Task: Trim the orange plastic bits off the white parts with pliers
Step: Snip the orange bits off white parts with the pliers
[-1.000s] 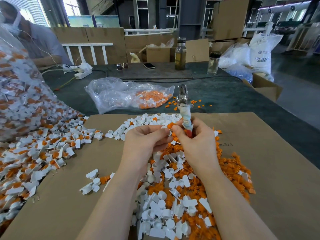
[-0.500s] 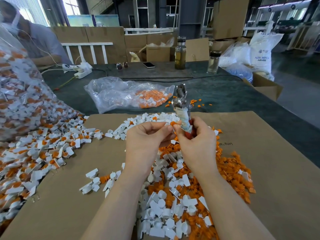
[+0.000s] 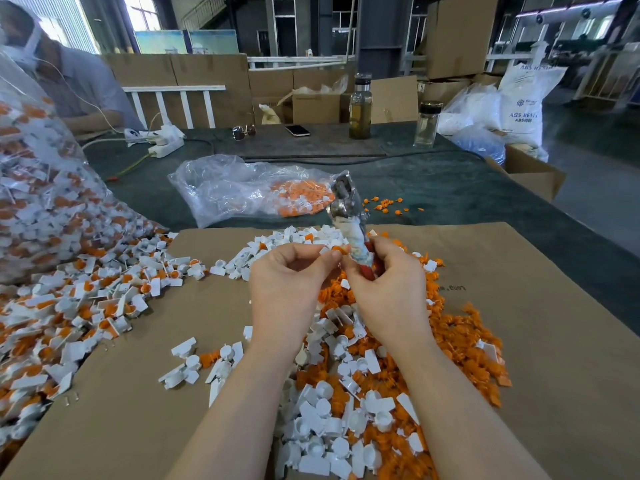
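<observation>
My right hand (image 3: 388, 289) grips the pliers (image 3: 348, 211) by their wrapped red handles, with the metal jaws pointing up and away. My left hand (image 3: 289, 278) pinches a small white part with an orange bit (image 3: 334, 250) at its fingertips, right beside the pliers' handles. Both hands hover over a mixed heap of trimmed white parts and orange bits (image 3: 363, 393). To the left lies a spread of untrimmed white-and-orange parts (image 3: 69, 313).
A brown cardboard sheet (image 3: 554, 341) covers the dark table. A large clear bag of untrimmed parts (image 3: 38, 202) stands at the left. A smaller plastic bag with orange bits (image 3: 249, 192) lies behind. Bottles (image 3: 360, 107), a phone (image 3: 297, 130), sunglasses, a power strip and another person lie farther back.
The pliers' jaws have tilted a little to the left. Both hands have stayed close together over the heap, with the left fingers still pinching the part.
</observation>
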`<act>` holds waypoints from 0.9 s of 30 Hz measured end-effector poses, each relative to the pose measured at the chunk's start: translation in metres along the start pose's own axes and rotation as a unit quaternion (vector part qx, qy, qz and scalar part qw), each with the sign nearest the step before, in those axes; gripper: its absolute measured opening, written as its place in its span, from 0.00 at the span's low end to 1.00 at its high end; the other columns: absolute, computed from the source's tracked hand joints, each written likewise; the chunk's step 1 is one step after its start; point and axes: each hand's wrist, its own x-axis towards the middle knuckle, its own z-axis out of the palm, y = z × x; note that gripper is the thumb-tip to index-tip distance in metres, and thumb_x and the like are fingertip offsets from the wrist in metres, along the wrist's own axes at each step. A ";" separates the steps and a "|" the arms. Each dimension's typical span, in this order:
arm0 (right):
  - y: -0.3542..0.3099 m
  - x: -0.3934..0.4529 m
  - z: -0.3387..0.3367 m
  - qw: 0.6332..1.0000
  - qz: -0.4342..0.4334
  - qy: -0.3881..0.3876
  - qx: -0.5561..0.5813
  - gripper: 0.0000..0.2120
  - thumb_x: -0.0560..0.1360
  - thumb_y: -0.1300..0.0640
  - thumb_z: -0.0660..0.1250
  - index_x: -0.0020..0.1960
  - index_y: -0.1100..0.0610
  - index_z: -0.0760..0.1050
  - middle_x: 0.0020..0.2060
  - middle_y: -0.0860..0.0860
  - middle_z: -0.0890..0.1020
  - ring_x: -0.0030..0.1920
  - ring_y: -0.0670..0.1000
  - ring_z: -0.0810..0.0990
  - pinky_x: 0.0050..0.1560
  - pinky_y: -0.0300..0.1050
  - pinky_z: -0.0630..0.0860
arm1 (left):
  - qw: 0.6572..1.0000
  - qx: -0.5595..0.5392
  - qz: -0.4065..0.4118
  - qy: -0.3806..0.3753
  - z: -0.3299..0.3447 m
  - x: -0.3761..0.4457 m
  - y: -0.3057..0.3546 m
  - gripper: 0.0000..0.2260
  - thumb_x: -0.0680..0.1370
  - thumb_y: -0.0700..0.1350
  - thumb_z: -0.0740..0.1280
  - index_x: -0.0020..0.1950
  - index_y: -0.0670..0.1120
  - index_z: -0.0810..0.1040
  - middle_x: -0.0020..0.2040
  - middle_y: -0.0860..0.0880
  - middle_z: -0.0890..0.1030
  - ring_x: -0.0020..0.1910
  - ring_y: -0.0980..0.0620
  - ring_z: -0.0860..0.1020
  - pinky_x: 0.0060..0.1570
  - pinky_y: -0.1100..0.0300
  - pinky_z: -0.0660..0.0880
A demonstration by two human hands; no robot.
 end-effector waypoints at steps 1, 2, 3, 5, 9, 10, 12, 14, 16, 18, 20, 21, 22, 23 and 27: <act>0.000 0.000 0.000 1.000 -0.002 -0.004 0.002 0.06 0.74 0.55 0.71 0.49 0.48 0.77 0.38 0.38 0.79 0.41 0.38 0.79 0.39 0.37 0.78 | 1.000 0.008 0.002 0.004 0.000 0.001 0.000 0.03 0.72 0.40 0.77 0.42 0.46 0.85 0.36 0.49 0.86 0.36 0.52 0.85 0.39 0.62 0.81; -0.001 0.000 0.000 1.000 -0.003 -0.008 0.004 0.05 0.74 0.55 0.71 0.50 0.48 0.78 0.38 0.38 0.80 0.41 0.39 0.79 0.40 0.38 0.78 | 1.000 0.015 0.006 0.008 -0.001 0.001 -0.001 0.03 0.72 0.41 0.77 0.42 0.46 0.85 0.36 0.49 0.86 0.37 0.52 0.85 0.41 0.61 0.82; -0.001 0.001 -0.001 1.000 -0.002 -0.011 0.006 0.05 0.74 0.54 0.71 0.50 0.49 0.79 0.37 0.39 0.80 0.41 0.40 0.79 0.40 0.40 0.79 | 1.000 0.019 0.009 0.010 -0.001 0.001 -0.001 0.02 0.73 0.41 0.77 0.42 0.47 0.85 0.36 0.50 0.86 0.37 0.52 0.85 0.41 0.61 0.82; -0.001 0.001 -0.001 1.000 0.000 -0.012 0.013 0.04 0.75 0.52 0.71 0.49 0.48 0.79 0.36 0.40 0.80 0.39 0.41 0.79 0.39 0.43 0.79 | 0.999 0.029 0.015 0.014 -0.002 0.001 -0.001 0.02 0.73 0.41 0.76 0.42 0.47 0.85 0.36 0.50 0.86 0.38 0.53 0.85 0.41 0.61 0.81; -0.003 0.001 -0.002 1.000 0.013 -0.011 0.026 0.03 0.75 0.50 0.70 0.46 0.45 0.77 0.35 0.40 0.81 0.39 0.41 0.80 0.37 0.42 0.79 | 0.998 0.048 0.029 0.018 -0.002 0.000 0.000 0.03 0.73 0.41 0.76 0.41 0.48 0.84 0.37 0.50 0.86 0.40 0.51 0.85 0.43 0.59 0.82; -0.003 0.001 -0.002 0.999 0.017 -0.010 0.029 0.03 0.75 0.50 0.70 0.46 0.45 0.77 0.35 0.40 0.81 0.39 0.41 0.80 0.37 0.40 0.79 | 0.998 0.049 0.033 0.018 -0.001 0.000 0.000 0.04 0.73 0.41 0.76 0.41 0.48 0.84 0.37 0.51 0.86 0.40 0.50 0.85 0.44 0.58 0.82; -0.003 0.001 -0.002 0.999 0.028 -0.013 0.039 0.02 0.75 0.51 0.70 0.46 0.46 0.77 0.35 0.41 0.81 0.39 0.40 0.80 0.37 0.39 0.79 | 0.998 0.049 0.036 0.019 -0.001 -0.001 0.000 0.05 0.73 0.40 0.76 0.40 0.49 0.83 0.36 0.51 0.86 0.40 0.51 0.85 0.44 0.58 0.82; -0.003 0.001 -0.001 0.998 0.036 -0.017 0.047 0.02 0.75 0.51 0.70 0.47 0.46 0.78 0.36 0.42 0.82 0.40 0.41 0.81 0.38 0.40 0.80 | 0.998 0.050 0.040 0.018 -0.001 -0.001 0.000 0.05 0.73 0.40 0.76 0.40 0.49 0.83 0.37 0.51 0.86 0.40 0.51 0.85 0.45 0.56 0.82; -0.003 0.001 -0.001 0.998 0.039 -0.021 0.053 0.02 0.75 0.51 0.70 0.47 0.48 0.78 0.36 0.42 0.82 0.39 0.40 0.81 0.38 0.37 0.79 | 0.997 0.055 0.043 0.016 -0.001 0.000 -0.001 0.05 0.73 0.40 0.76 0.40 0.49 0.83 0.37 0.51 0.86 0.40 0.51 0.85 0.45 0.56 0.82; -0.003 0.002 -0.003 0.997 0.044 -0.030 0.061 0.03 0.75 0.51 0.70 0.46 0.50 0.79 0.34 0.42 0.81 0.38 0.40 0.80 0.35 0.32 0.76 | 0.997 0.057 0.044 0.014 -0.002 0.000 -0.001 0.05 0.73 0.41 0.76 0.40 0.49 0.83 0.36 0.51 0.85 0.40 0.51 0.85 0.44 0.57 0.82; -0.003 0.003 -0.006 0.993 0.060 -0.062 0.078 0.03 0.76 0.52 0.69 0.47 0.50 0.79 0.35 0.44 0.81 0.39 0.41 0.80 0.36 0.30 0.75 | 0.997 0.055 0.045 0.014 -0.004 0.002 -0.001 0.04 0.74 0.41 0.76 0.41 0.48 0.84 0.36 0.52 0.85 0.39 0.52 0.85 0.41 0.61 0.82; -0.003 0.004 -0.009 0.990 0.071 -0.087 0.089 0.01 0.76 0.52 0.69 0.47 0.49 0.79 0.36 0.45 0.82 0.40 0.41 0.80 0.37 0.29 0.75 | 0.998 0.050 0.045 0.016 -0.006 0.002 -0.001 0.03 0.74 0.41 0.76 0.42 0.48 0.83 0.36 0.52 0.85 0.38 0.53 0.85 0.39 0.64 0.81; -0.002 0.005 -0.013 0.985 0.080 -0.113 0.099 0.01 0.76 0.53 0.69 0.47 0.48 0.79 0.38 0.45 0.82 0.41 0.42 0.80 0.38 0.29 0.75 | 0.998 0.041 0.044 0.016 -0.007 0.004 -0.001 0.03 0.74 0.41 0.75 0.43 0.47 0.83 0.36 0.52 0.85 0.37 0.54 0.85 0.38 0.65 0.80; -0.001 0.005 -0.017 0.980 0.089 -0.140 0.108 0.03 0.76 0.54 0.69 0.47 0.47 0.79 0.39 0.45 0.82 0.42 0.41 0.81 0.39 0.30 0.75 | 0.998 0.033 0.044 0.016 -0.009 0.005 -0.001 0.03 0.74 0.40 0.75 0.43 0.47 0.83 0.36 0.52 0.85 0.37 0.54 0.85 0.38 0.66 0.80; 0.001 0.007 -0.029 0.957 0.110 -0.258 0.069 0.04 0.76 0.54 0.69 0.51 0.49 0.78 0.44 0.47 0.82 0.45 0.45 0.81 0.47 0.42 0.76 | 0.998 0.003 0.052 0.018 -0.015 0.009 0.000 0.03 0.75 0.38 0.74 0.43 0.46 0.83 0.36 0.51 0.86 0.37 0.53 0.85 0.37 0.67 0.79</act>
